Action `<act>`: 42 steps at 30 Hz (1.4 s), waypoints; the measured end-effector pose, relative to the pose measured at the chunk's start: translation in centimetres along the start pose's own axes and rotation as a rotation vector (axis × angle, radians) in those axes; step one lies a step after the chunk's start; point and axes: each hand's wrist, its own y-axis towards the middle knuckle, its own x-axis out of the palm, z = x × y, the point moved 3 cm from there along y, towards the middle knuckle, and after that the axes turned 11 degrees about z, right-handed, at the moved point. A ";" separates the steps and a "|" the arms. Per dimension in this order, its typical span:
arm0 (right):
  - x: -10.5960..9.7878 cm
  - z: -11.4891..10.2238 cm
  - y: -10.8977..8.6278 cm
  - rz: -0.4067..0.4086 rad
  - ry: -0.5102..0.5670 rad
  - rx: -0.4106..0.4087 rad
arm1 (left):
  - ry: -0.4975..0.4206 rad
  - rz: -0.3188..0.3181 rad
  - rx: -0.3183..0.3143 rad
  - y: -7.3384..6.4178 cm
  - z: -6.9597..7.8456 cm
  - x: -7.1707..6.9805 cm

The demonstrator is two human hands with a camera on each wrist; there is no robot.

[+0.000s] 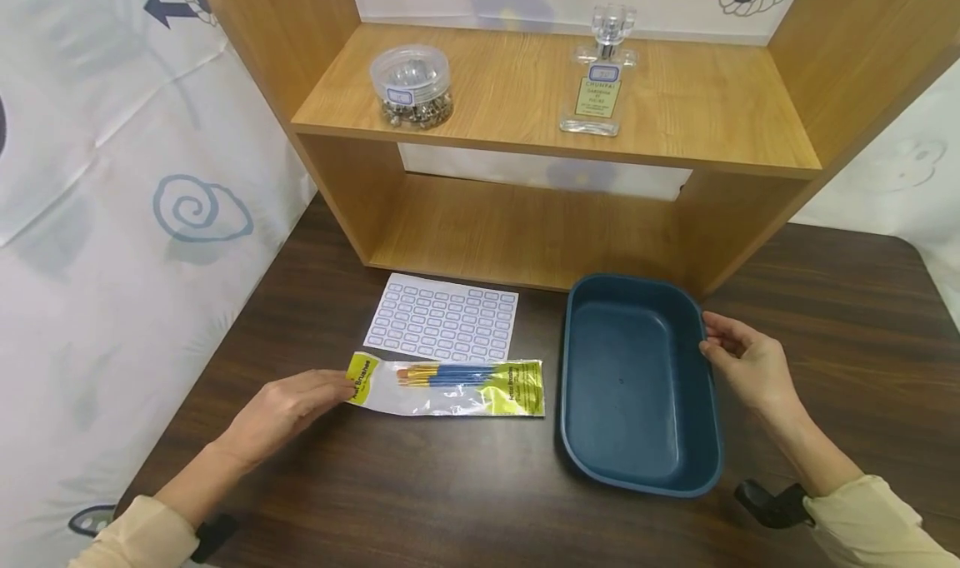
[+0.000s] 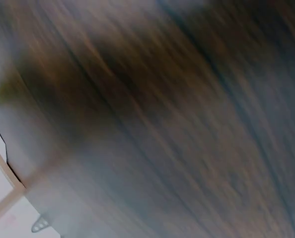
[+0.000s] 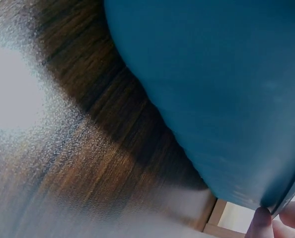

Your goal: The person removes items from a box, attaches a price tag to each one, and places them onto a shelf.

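In the head view a clear packet of paintbrushes (image 1: pixel 450 376) with blue handles and yellow-green ends lies on the dark table. My left hand (image 1: pixel 288 406) pinches its left end, which tilts up a little; the thumb is hidden below the fingers. To the right of the packet stands a dark blue rectangular tray (image 1: pixel 626 385) with nothing in it. My right hand (image 1: pixel 750 364) pinches the tray's right rim between thumb and fingers. From the right wrist the tray's outer wall (image 3: pixel 212 99) shows, with fingertips (image 3: pixel 260 225) at its rim. The left wrist view is mostly blurred table.
A sheet of small blue-framed labels (image 1: pixel 442 318) lies behind the packet. Beyond it stands a wooden shelf (image 1: pixel 495 93), holding a clear round tub of small metal pieces (image 1: pixel 412 89) and a glass perfume bottle (image 1: pixel 597 85). Patterned white cloth (image 1: pixel 112 176) hangs at the left.
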 end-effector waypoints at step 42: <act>0.0 -0.2 -0.1 0.003 0.006 0.015 | -0.139 -0.166 -0.044 -0.7 -4.0 -0.1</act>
